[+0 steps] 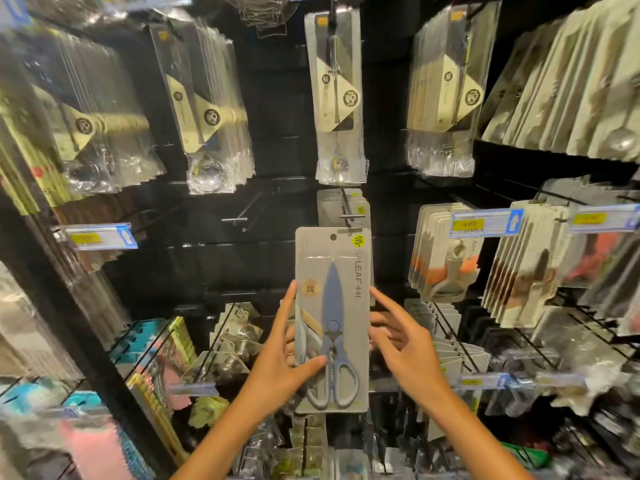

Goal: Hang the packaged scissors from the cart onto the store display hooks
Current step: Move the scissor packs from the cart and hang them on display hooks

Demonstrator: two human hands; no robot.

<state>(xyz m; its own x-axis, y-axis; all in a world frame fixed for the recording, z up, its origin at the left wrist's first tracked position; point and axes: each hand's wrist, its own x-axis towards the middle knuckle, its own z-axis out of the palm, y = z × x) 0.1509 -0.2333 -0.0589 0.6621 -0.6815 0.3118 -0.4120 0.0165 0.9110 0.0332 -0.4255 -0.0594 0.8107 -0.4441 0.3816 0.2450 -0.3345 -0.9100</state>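
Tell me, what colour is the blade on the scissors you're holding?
Blue-grey, on the packaged scissors, seen best in the head view.

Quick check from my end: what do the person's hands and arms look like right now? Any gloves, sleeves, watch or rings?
Both the left hand and the right hand are bare, with no gloves. Both forearms are uncovered as far as the bottom edge of the picture, so no sleeve shows. No watch, bracelet or marking is visible on either wrist. The fingers are slim with short nails; the picture is too blurred to rule out a ring.
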